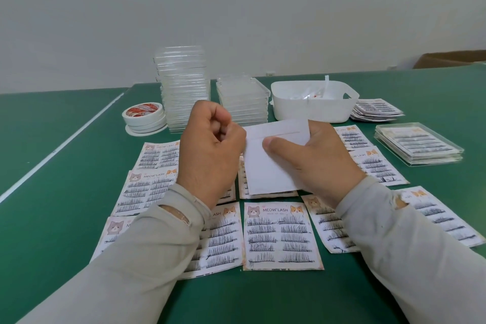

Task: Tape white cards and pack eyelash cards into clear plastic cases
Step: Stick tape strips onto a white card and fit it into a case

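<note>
Left hand (pixel 210 150) fingers curled, pinching the left edge of the blank white rectangular card (pixel 273 158) — right hand (pixel 315 158) grips its right side, thumb flat on its face; card raised over the printed eyelash cards (pixel 281 234) on the green table (pixel 52 218).

"MEOW LASH" printed atop eyelash cards (pixel 282 235)

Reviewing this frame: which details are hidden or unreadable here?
Head view only:
- left hand: whether its curled fingertips pinch anything at the white card edge; its own back hides them.
- white bin: contents, behind its wall.
- tape rolls: label print too small.
- Eyelash cards under both sleeves, partly covered.
</note>
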`<state>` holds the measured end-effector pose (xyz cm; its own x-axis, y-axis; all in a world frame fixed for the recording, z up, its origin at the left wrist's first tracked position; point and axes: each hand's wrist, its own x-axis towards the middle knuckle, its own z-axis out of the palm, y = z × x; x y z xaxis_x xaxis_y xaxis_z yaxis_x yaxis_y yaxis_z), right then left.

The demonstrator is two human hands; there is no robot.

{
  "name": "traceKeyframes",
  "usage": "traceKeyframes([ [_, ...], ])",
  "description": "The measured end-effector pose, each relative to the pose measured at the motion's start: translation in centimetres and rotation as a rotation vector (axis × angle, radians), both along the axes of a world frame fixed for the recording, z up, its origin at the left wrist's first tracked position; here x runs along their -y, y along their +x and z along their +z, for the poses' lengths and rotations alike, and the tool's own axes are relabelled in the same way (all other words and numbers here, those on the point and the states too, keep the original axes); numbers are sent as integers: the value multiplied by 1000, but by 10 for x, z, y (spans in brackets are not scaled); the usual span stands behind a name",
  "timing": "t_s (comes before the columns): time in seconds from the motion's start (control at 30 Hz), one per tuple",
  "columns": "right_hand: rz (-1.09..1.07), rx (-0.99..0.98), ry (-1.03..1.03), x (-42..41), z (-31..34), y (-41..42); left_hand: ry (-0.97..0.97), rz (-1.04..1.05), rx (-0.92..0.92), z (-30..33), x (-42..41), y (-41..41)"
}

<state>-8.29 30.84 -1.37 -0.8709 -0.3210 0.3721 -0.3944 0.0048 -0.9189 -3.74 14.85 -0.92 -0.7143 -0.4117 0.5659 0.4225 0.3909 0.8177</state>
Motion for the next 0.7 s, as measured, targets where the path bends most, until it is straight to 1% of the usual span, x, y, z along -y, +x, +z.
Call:
traceKeyframes([
  [0.1,30,107,-124,-1,0,-3,37,-4,1,0,2,0],
  [0.2,35,161,-197,-4,0,-6,-58,30,-25,1,1,3],
  [0.33,21,177,-226,-3,0,-7,-149,26,-60,2,-3,8],
  [0.47,6,152,-230,-3,1,-6,-234,43,-50,2,-6,9],
  [0.7,-47,37,-143,-3,3,-2,-264,62,-65,-1,-4,8],
])
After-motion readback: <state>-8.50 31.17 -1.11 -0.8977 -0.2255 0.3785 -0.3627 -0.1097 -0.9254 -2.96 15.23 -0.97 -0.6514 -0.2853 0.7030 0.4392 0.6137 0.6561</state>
